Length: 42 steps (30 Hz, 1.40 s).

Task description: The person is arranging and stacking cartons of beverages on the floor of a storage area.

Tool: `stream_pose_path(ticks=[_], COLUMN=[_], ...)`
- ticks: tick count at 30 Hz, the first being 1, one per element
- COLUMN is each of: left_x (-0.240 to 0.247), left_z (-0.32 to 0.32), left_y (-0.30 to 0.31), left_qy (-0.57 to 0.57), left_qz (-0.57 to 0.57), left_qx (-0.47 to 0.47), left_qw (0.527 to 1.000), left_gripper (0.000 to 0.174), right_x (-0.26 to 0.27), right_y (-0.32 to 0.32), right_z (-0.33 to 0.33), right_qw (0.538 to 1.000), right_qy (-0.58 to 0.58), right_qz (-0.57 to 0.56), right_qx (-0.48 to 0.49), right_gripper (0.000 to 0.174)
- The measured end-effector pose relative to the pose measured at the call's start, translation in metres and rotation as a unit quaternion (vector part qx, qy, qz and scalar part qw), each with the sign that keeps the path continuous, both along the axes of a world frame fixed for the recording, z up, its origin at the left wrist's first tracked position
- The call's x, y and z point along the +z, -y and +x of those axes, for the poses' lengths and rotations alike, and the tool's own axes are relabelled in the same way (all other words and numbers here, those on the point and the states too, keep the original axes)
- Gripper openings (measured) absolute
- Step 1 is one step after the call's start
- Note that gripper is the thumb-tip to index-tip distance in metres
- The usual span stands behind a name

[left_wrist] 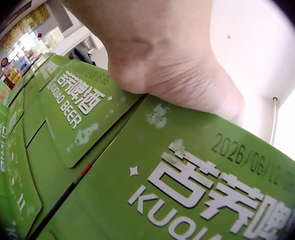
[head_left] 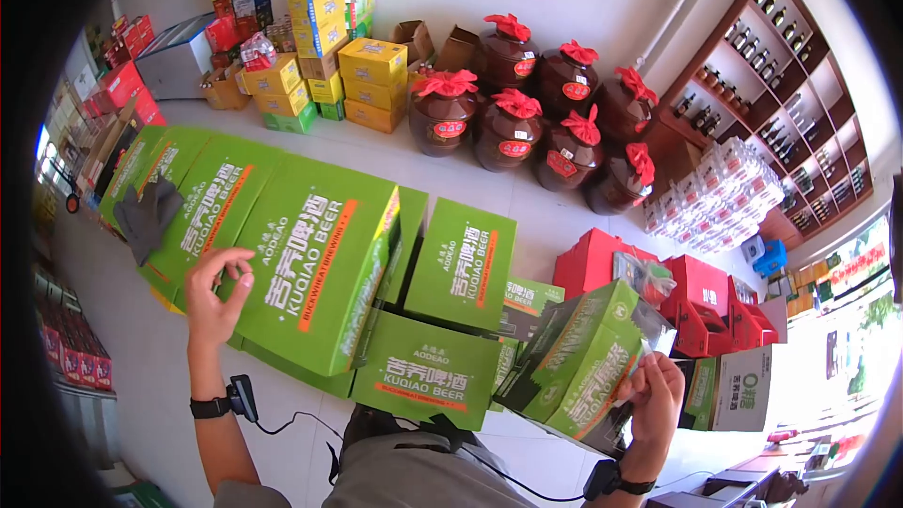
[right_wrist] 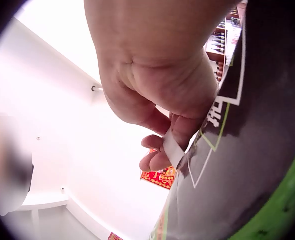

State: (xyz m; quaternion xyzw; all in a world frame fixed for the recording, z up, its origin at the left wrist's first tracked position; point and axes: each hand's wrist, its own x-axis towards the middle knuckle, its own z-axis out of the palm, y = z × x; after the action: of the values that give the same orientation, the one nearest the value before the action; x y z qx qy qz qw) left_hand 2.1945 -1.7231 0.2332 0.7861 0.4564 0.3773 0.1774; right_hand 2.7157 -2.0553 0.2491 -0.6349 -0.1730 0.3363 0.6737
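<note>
Green beer cartons stand in a row, the nearest large one (head_left: pixel 315 254) under and beside my left hand (head_left: pixel 218 293). That hand rests at the carton's near left edge, fingers loosely bent and holding nothing; in the left wrist view its heel (left_wrist: pixel 177 85) lies against a green carton (left_wrist: pixel 187 165), fingertips hidden. On the right, a tilted green and dark carton (head_left: pixel 588 357) has its edge pinched by my right hand (head_left: pixel 651 390). The right wrist view shows the right hand's (right_wrist: pixel 162 145) fingers and thumb on a whitish flap or strip (right_wrist: pixel 173 149) at the carton's dark side (right_wrist: pixel 237 125).
Further green cartons (head_left: pixel 461 263) stand between the hands. A grey cloth or glove (head_left: pixel 149 216) lies on the left cartons. Red boxes (head_left: pixel 696 287) are at right, brown jars (head_left: pixel 508 136) with red covers behind, yellow boxes (head_left: pixel 373 75) at the back. A cable (head_left: pixel 301 417) hangs near the body.
</note>
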Motion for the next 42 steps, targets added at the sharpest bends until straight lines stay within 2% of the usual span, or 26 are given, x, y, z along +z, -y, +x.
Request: stream_pose_path(ticks=[3, 10, 18, 25, 27, 30, 33, 35, 36, 39, 42], left_x=[-0.003, -0.011, -0.012, -0.021, -0.021, -0.023, -0.033, -0.034, -0.03, -0.017, -0.013], left_z=[0.0, -0.003, 0.002, -0.008, -0.01, -0.013, -0.04, -0.042, -0.04, -0.018, 0.0], left_y=[0.0, -0.004, 0.001, -0.007, -0.01, -0.01, -0.024, -0.026, -0.024, -0.002, 0.004], left_qy=[-0.001, -0.032, -0.066, -0.081, -0.102, -0.074, -0.117, -0.116, -0.115, -0.179, -0.131], left_qz=[-0.007, -0.005, 0.007, 0.021, 0.031, 0.025, 0.037, 0.02, 0.013, 0.038, 0.045], left_qx=[0.001, 0.021, 0.036, 0.044, 0.051, 0.041, 0.015, 0.032, 0.044, 0.081, 0.059], left_qw=[1.0, 0.999, 0.997, 0.996, 0.993, 0.996, 0.992, 0.993, 0.992, 0.98, 0.989], left_gripper=[0.028, 0.028, 0.031, 0.033, 0.032, 0.029, 0.035, 0.033, 0.032, 0.048, 0.042], right_x=[-0.008, -0.07, -0.182, -0.295, -0.313, -0.329, -0.336, -0.338, -0.338, -0.34, -0.344], right_y=[0.008, 0.013, 0.006, -0.003, -0.006, -0.01, -0.01, -0.01, -0.01, -0.009, -0.007], right_z=[0.006, 0.023, 0.03, 0.004, -0.004, -0.021, -0.029, -0.031, -0.033, -0.037, -0.04], right_qw=[0.999, 0.995, 0.986, 0.982, 0.979, 0.972, 0.964, 0.961, 0.959, 0.952, 0.952], right_qy=[-0.012, -0.041, -0.064, -0.097, -0.079, -0.074, -0.05, -0.073, -0.083, -0.055, -0.04], right_qz=[-0.027, -0.072, -0.108, -0.124, -0.155, -0.199, -0.24, -0.253, -0.259, -0.288, -0.292], right_qx=[0.021, 0.05, 0.11, 0.103, 0.108, 0.098, 0.104, 0.085, 0.078, 0.086, 0.085], right_gripper=[0.027, 0.026, 0.028, 0.027, 0.028, 0.028, 0.026, 0.027, 0.027, 0.031, 0.034])
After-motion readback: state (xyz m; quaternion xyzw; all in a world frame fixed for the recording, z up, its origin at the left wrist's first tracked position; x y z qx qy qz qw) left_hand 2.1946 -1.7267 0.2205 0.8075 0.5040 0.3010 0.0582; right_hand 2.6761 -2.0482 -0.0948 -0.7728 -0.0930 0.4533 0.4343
